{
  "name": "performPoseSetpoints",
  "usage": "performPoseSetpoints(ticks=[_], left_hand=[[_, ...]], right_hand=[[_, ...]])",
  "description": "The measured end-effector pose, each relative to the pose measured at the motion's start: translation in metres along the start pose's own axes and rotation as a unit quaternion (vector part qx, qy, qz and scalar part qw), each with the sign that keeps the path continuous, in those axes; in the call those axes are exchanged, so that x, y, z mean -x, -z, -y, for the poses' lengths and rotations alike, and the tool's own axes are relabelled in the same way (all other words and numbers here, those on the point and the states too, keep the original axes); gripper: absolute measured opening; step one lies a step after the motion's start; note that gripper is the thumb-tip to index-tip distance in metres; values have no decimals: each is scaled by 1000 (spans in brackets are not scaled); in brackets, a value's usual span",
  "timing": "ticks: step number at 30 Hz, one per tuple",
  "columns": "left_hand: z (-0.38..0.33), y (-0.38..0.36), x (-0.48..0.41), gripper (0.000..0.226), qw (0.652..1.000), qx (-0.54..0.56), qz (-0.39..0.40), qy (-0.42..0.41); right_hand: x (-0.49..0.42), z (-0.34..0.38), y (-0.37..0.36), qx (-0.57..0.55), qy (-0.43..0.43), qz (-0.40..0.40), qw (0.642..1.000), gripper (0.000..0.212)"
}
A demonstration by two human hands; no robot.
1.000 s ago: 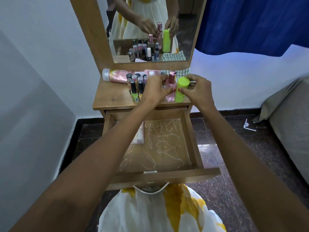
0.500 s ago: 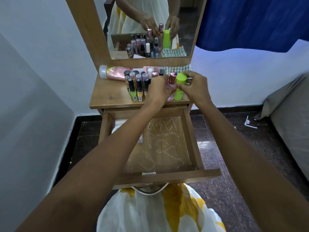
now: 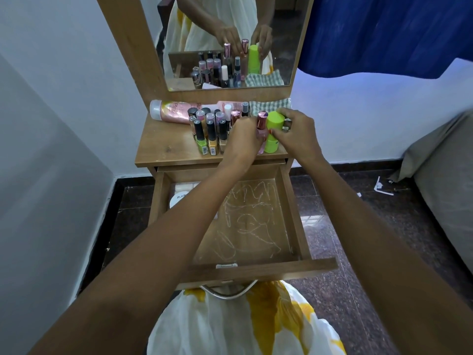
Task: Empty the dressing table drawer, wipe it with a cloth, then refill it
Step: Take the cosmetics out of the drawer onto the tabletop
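Upper centre of frame, left hand [image 3: 243, 136] grip pinching pink bottle [image 3: 262, 121], right hand [image 3: 298, 135] grip wrapped round lime-green bottle [image 3: 273, 121], wooden surface [image 3: 163, 149], open drawer [image 3: 294, 213] below.

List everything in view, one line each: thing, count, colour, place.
dressing table: one, wood, against the wall
mirror: one, wood-framed, above the tabletop
drawer: one, wood, pulled open, floor scribbled
white round container: one, drawer's back left, partly hidden
pink tube: one, lying at the tabletop's back
nail polish bottles: many, mixed colours, upright, mid tabletop
checked cloth: one, green-white, tabletop's back right
pink bottle: one, rose-gold cap, tabletop's front right
green bottle: one, lime, beside the pink bottle
blue curtain: one, upper right
left hand: grips the pink bottle
right hand: grips the green bottle
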State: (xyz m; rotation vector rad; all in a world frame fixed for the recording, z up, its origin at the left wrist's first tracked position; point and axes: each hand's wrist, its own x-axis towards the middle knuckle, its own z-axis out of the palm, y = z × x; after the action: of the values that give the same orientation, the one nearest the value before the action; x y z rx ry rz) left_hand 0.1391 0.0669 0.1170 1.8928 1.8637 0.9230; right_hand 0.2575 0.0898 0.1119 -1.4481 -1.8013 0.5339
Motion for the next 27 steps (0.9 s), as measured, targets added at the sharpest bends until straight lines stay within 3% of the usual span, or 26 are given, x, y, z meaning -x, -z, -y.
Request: performPoseSetpoints(ticks=[14, 27], left_hand=[[-7, 1, 10, 12, 999, -2, -37, 27], [-9, 7, 21, 15, 997, -41, -57, 14]], right_hand=[[9, -14, -14, -8, -5, 16, 1000, 66], [11, -14, -28, -32, -14, -25, 999, 50]])
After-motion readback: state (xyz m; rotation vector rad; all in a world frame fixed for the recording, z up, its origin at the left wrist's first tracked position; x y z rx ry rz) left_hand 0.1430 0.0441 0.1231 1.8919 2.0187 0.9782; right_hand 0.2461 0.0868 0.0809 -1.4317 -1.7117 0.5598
